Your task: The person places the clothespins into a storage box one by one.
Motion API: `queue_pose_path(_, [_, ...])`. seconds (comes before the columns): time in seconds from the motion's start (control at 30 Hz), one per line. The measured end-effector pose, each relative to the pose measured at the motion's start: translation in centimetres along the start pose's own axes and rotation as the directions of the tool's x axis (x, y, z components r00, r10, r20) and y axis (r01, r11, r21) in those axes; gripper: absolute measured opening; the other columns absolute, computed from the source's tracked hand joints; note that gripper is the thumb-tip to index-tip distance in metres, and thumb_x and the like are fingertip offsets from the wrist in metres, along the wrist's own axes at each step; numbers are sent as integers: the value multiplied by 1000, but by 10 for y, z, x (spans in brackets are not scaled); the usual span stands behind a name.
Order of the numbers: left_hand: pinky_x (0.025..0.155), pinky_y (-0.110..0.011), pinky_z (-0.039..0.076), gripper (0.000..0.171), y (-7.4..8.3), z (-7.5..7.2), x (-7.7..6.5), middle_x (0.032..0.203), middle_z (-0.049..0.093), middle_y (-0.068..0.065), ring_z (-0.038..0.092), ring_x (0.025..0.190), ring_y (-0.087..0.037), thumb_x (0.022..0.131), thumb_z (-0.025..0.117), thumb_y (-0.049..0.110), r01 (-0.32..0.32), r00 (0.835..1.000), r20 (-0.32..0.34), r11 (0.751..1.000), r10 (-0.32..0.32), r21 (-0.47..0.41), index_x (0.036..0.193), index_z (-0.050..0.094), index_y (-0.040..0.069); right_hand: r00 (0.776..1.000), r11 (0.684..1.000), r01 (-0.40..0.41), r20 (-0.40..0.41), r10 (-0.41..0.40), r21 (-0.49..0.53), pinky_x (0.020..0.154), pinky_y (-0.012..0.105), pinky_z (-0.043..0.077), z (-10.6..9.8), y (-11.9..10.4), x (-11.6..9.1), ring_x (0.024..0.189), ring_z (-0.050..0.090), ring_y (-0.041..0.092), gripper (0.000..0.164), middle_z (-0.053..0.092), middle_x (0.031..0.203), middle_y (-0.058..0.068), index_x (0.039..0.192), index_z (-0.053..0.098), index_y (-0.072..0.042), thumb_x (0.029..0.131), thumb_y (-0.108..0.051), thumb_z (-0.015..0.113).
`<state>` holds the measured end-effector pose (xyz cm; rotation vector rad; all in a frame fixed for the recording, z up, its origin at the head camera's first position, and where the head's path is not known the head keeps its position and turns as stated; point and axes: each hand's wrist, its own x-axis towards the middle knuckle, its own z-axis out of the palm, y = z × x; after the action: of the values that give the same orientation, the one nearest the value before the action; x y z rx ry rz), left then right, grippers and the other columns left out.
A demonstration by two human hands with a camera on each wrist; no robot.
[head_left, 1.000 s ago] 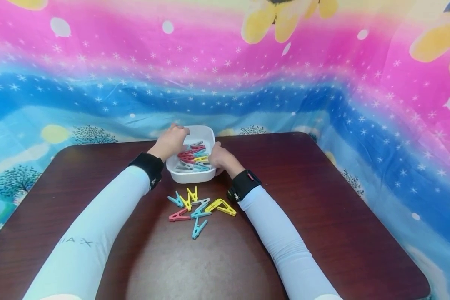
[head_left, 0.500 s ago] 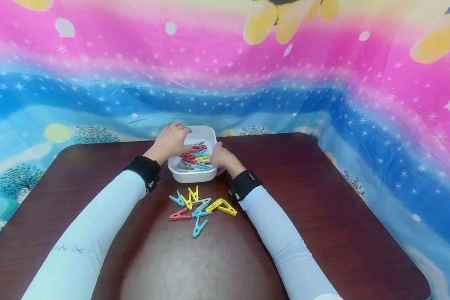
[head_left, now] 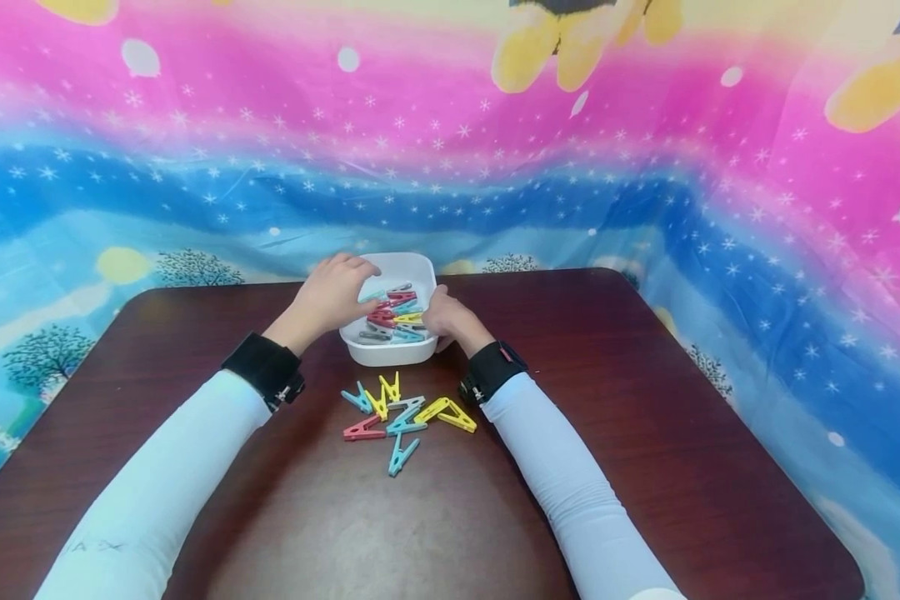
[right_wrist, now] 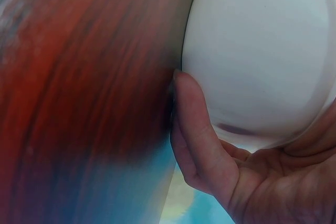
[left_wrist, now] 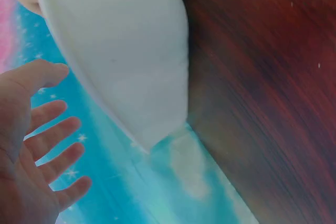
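A white plastic tub [head_left: 392,355] stands near the far edge of the table, with several red, blue, yellow and grey clothespins [head_left: 381,317] inside. My right hand [head_left: 452,318] grips its right side, thumb at the rim; in the right wrist view the fingers [right_wrist: 197,114] curl along the outer wall, low by the table. At the tub's left, my left hand [head_left: 332,293] is apart from the wall. Its fingers [left_wrist: 58,140] are spread and hold nothing in the left wrist view. A loose group of clothespins, including a red one [head_left: 363,428] and a yellow one [head_left: 457,417], lies before the tub.
The dark brown wooden table [head_left: 645,433] has rounded corners. A pink and blue patterned cloth [head_left: 450,183] hangs behind it and along the right side, close to the tub's back. Nearest the front of the group lies a blue clothespin [head_left: 401,457].
My left hand has come away from the tub's left rim and moved slightly left, its fingers opening out. The right hand keeps its hold, and the clothespins lie as before.
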<state>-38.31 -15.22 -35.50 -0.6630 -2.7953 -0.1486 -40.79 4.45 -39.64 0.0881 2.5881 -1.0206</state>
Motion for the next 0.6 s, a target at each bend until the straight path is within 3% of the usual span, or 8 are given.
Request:
queue_pose_path(0.27, [96,-50,41,48,18,-14,-19,118,61,-7,48,113,-28,79,72,38,-43,998,-52,999,42,-22,118,60,13,1000,1000,10,1,-10,18,56,40,57,-2,0,-4,81,61,29,73,43,124,20,148,-11,-14,98,-11,41])
queue_pose_path(0.4, [96,-46,44,48,31,-22,-28,115,62,-7,51,112,-26,76,74,37,-80,996,-42,995,78,-53,116,61,13,1000,1000,12,-2,-12,23,55,40,57,-2,0,-4,79,61,29,72,44,121,20,148,-11,-14,98,-11,41])
queue_pose_path(0.6, [84,-40,52,51,47,-29,-47,110,63,-4,57,100,-21,76,75,37,-107,994,5,990,108,-97,120,59,14,1000,1000,-8,-6,8,-2,53,39,56,0,-1,-2,79,61,28,70,44,122,19,148,-9,-14,98,-12,41])
